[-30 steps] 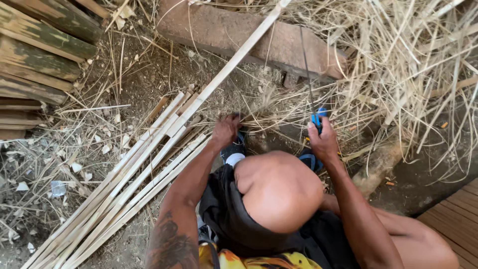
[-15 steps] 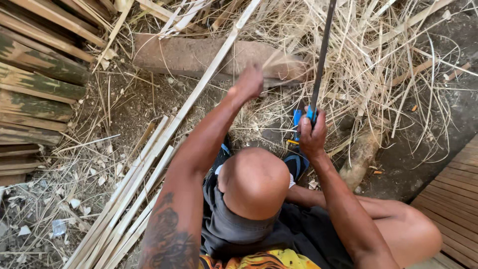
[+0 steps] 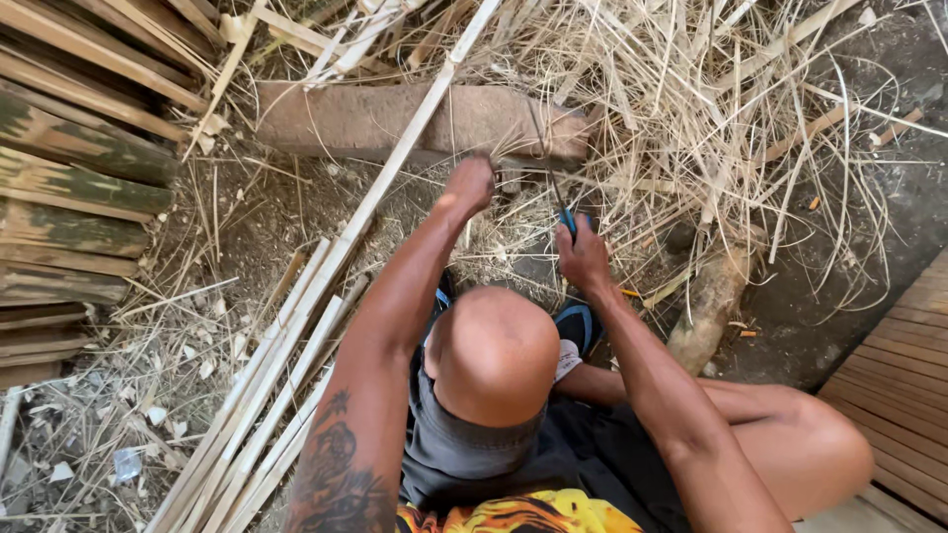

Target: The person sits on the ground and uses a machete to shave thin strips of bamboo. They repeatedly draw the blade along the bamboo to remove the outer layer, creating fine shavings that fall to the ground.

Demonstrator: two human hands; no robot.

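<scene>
My left hand point(image 3: 470, 185) is closed in a fist at the front edge of a long brownish block point(image 3: 346, 118), gripping a thin bamboo strip point(image 3: 602, 181) that runs to the right along the block. My right hand point(image 3: 583, 255) is shut on a blue-handled knife point(image 3: 567, 219). Its dark narrow blade points away from me toward the block. A long pale bamboo slat point(image 3: 395, 168) passes diagonally just left of my left hand. Both hands are a hand's width apart.
A bundle of split bamboo slats point(image 3: 267, 395) lies diagonally at the lower left. Green-stained bamboo planks point(image 3: 69, 188) are stacked at the left. A heap of dry shavings point(image 3: 711, 89) covers the upper right. A short log point(image 3: 706, 306) and wooden decking point(image 3: 904, 375) are at the right.
My left hand has dropped from its raised reach to the block's front edge. The knife in my right hand has tipped from upright to pointing forward and low.
</scene>
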